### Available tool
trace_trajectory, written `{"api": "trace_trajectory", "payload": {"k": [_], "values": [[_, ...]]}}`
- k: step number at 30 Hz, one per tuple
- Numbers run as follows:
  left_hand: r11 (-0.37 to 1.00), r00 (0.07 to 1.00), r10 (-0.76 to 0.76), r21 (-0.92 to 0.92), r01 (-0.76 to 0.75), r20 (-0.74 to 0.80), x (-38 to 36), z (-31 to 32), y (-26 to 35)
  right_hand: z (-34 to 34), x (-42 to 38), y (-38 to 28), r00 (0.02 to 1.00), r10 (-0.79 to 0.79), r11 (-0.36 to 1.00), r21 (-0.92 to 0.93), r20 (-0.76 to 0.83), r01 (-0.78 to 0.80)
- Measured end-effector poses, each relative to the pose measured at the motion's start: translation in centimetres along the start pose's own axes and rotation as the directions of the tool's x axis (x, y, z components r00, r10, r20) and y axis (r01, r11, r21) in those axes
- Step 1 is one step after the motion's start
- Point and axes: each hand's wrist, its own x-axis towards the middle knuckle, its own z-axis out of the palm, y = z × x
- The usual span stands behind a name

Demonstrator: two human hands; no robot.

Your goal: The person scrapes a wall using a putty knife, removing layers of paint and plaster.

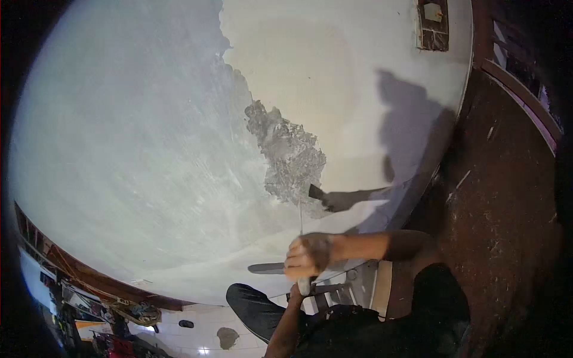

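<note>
My right hand (307,256) is closed around the pale handle (304,286) of a scraper. Its thin blade (301,218) points up to the lower edge of a rough grey patch (292,155) on the wall. My left hand (296,293) is just below, beside the handle and mostly hidden, so its fingers cannot be made out. A flat, dark grey, rounded shape (265,268) extends left from my right hand; whether it is a tool is unclear.
The wall (149,131) is grey at left and cream at right, with shadows and a recessed box (433,24). A dark brown surface (495,197) lies at right. Slatted wood (343,293) is near my body. Lower left are white tiles (197,334) and cluttered items (113,316).
</note>
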Motion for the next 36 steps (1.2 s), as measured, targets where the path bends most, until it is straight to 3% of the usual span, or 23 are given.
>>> {"api": "trace_trajectory", "payload": {"k": [1,3,4,7,8,11,12,15,19,20,23,25,30,32,33,36], "values": [[0.993,0.993,-0.094,0.071,0.089,0.073,0.6,0.5,-0.5,-0.1,-0.2,0.7,0.999,-0.005,1.0,-0.002,-0.033,0.005],[0.991,0.987,-0.136,-0.01,0.137,0.087,0.4,1.3,-1.0,-0.6,-1.4,2.8,0.995,0.004,1.0,-0.029,-0.101,-0.007],[0.986,0.985,-0.154,-0.053,0.159,0.081,0.7,0.7,-0.8,0.1,-1.8,2.5,0.998,-0.003,0.999,-0.032,-0.061,0.001],[0.99,0.992,-0.126,-0.062,0.127,0.012,0.7,1.4,-1.4,0.2,-0.2,-0.2,0.998,-0.054,0.995,-0.082,-0.014,0.053],[0.995,0.996,-0.09,-0.049,0.088,-0.028,1.4,2.2,-1.9,0.5,0.7,-1.3,0.989,-0.14,0.983,-0.123,-0.039,0.134],[0.982,0.982,-0.187,-0.02,0.186,-0.02,3.3,5.0,-4.5,1.0,-0.7,2.1,0.987,-0.107,0.99,0.082,-0.116,0.117],[0.988,0.99,-0.144,-0.053,0.144,0.012,0.3,0.5,-0.2,0.8,-1.6,3.0,0.996,-0.04,0.999,0.007,-0.085,0.041],[0.984,0.986,-0.163,-0.062,0.165,0.039,0.1,0.1,-0.1,-0.2,-1.8,2.0,0.997,0.081,0.99,-0.118,-0.009,-0.082],[0.992,0.994,-0.106,-0.073,0.105,-0.01,2.1,3.0,-2.6,0.3,0.5,-1.0,0.996,-0.07,0.996,-0.064,-0.047,0.067],[0.986,0.99,-0.125,-0.099,0.131,0.065,2.4,3.1,-2.7,0.6,0.6,-1.0,0.996,-0.092,0.992,-0.084,-0.012,0.091],[0.981,0.986,-0.167,-0.092,0.169,0.029,0.3,0.3,-0.1,-0.9,-2.1,3.8,0.997,0.08,0.997,0.024,-0.012,-0.08],[0.986,0.99,-0.143,-0.086,0.142,-0.005,0.0,-0.7,0.2,-0.9,-2.0,2.6,0.994,0.107,0.987,-0.122,0.019,-0.104],[0.991,0.994,-0.105,-0.083,0.103,-0.021,2.9,3.8,-3.2,-1.4,0.9,-1.0,0.993,-0.118,0.988,-0.099,0.02,0.119],[0.989,0.99,-0.138,-0.064,0.137,-0.019,2.1,2.7,-2.0,-1.7,0.3,0.4,0.998,-0.05,0.996,-0.074,-0.044,0.047],[0.986,0.988,-0.157,-0.051,0.156,-0.011,0.9,1.5,-1.0,-3.0,-0.6,2.3,0.986,0.052,0.997,0.057,-0.161,-0.043],[0.99,0.992,-0.125,-0.074,0.122,-0.036,0.3,0.5,-0.4,-2.2,-0.3,1.5,0.997,-0.008,0.998,0.059,-0.078,0.012]]}}
